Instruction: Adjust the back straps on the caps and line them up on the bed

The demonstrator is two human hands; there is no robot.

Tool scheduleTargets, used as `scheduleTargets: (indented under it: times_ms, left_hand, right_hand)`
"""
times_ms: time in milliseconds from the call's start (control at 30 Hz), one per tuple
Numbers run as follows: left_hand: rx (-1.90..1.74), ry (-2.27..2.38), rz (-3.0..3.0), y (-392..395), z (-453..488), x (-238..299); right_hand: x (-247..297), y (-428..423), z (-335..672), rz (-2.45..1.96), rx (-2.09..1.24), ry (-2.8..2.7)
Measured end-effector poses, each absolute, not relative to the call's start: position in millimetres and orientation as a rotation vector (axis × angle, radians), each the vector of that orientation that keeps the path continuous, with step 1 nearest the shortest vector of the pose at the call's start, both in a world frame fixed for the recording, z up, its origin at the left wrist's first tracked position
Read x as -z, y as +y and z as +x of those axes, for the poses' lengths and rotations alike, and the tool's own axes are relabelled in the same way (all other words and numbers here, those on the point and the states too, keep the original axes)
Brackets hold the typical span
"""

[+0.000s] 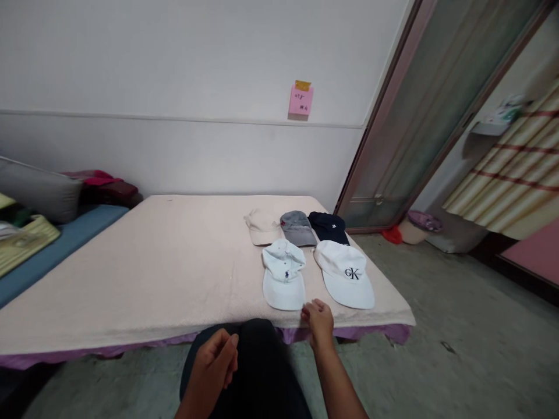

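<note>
Several caps lie on the right part of a bed covered with a pale pink sheet [166, 267]. In the front row are a white cap with a small dark logo [283, 273] and a white cap with dark letters [345, 273]. Behind them sit a cream cap [262, 227], a grey cap [297, 227] and a dark navy cap [327, 227]. My right hand [318, 319] hovers at the bed's front edge, right by the brim of the logo cap, fingers curled and holding nothing visible. My left hand [216, 356] rests loosely curled above my dark-clothed lap.
A pink note [301, 100] is stuck on the white wall. Pillows and folded cloth [39, 198] lie at the left on a blue mattress. A sliding door [419, 128] and a striped curtain [515, 169] stand at the right, with a basin [421, 224] on the floor.
</note>
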State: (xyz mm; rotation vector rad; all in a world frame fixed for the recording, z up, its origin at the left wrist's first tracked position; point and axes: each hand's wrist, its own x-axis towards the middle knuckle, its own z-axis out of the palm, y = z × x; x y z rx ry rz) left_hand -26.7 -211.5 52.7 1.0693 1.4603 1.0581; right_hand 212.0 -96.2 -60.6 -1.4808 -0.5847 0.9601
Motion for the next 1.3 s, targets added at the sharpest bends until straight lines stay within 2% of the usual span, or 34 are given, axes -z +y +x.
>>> scheduleTargets:
  times_ms: [267, 500, 633, 767, 933, 1033, 1300]
  left_hand:
    - [-1.0, 1.445, 1.032, -215.8, -20.5, -37.3]
    - [-1.026, 1.406, 0.932, -214.8, -25.8, -21.3]
    - [-1.122, 1.316, 0.596, -206.9, -37.6, -19.4]
    - [-1.171, 1.047, 0.25, -191.2, -57.1, -34.8]
    - [-1.387, 0.664, 0.234, -167.4, -96.1, -67.9]
    - [-1.613, 0.674, 0.221, -157.5, -113.0, -89.6]
    - [-1.884, 0.933, 0.532, -180.8, -93.6, -137.3]
  right_hand:
    - [47.2, -104.5, 189.9, -1.129, -1.319, -0.234]
    - [29.7, -95.5, 165.2, -0.915, -1.516, -0.219]
    - [11.8, -118.6, 158.2, -0.738, -1.623, -0.325]
    - [-5.7, -150.9, 150.3, -0.617, -1.789, -0.494]
    - [-16.4, -176.4, 130.6, -0.6, -1.951, -0.643]
    - [-15.5, -179.3, 117.5, -0.626, -1.987, -0.687]
    - [16.7, -160.0, 83.1, -0.948, -1.895, -0.854]
